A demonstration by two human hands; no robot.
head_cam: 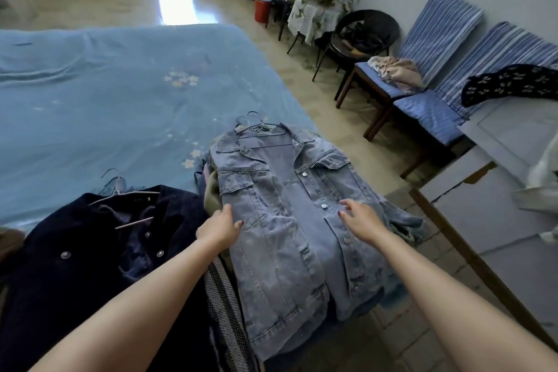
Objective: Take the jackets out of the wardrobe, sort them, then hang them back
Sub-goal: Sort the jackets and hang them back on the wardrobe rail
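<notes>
Denim jacket lies flat, front up, on top of a pile of other garments at the near right corner of the bed. Its long axis runs from the collar and wire hanger at the far end toward me at the hem. My left hand sits at its left edge, fingers loosely spread and touching the denim, gripping nothing. My right hand is over the button placket, fingers apart, nothing held; I can't tell if it touches. Both hands are about equally near, with the hanger hook lying away from the fingers, up the jacket. Navy jacket on its own hanger lies just left. No readable brand, label or writing anywhere.
</notes>
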